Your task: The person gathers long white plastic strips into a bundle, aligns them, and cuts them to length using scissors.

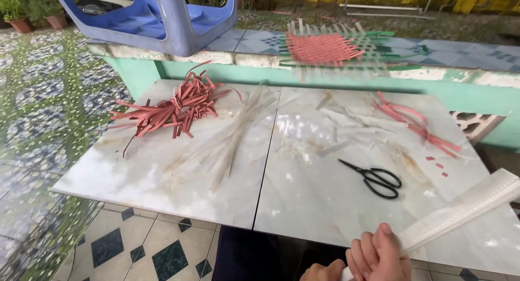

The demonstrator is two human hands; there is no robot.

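Bench (179, 189) = two pale marble-look slabs laid side by side w/ a dark seam down the middle, glossy, smeared w/ light stains. Outdoors: patterned tile floor (135, 243) below w/ dark diamond insets, a shiny green-and-blue tiled area at left, a green low wall (227, 72) behind the bench topped w/ blue-grey tiles, potted plants (21, 13) at top left. An upturned blue plastic stool (179, 21) sits on the wall top at left; further right on the same wall top lies a woven mat (330, 48), red centre w/ pale and green strips sticking out at the edges. On the bench: heap of red strips (173, 110) at back left, a spread of pale strips (238, 132) just beside it running toward the seam, more loose pale strips at back centre-right, a smaller bunch of red strips (417, 124) at back right w/ a few tiny red offcuts near it, and black scissors (376, 179) lying flat on the right slab, blades closed, well apart from the hands. Near bottom edge, right hand (379, 256) has its grip closed round the lower end of a bundle of white strips (460, 208); left hand (322, 271) just beside it, only partly in frame, fingers curled, looks to be touching the same end, but can't tell if it really grips. The bundle is long, flat, off-white, strips stacked tight together, slanting up and right from the hands over the bench's near right corner and out past the frame edge.
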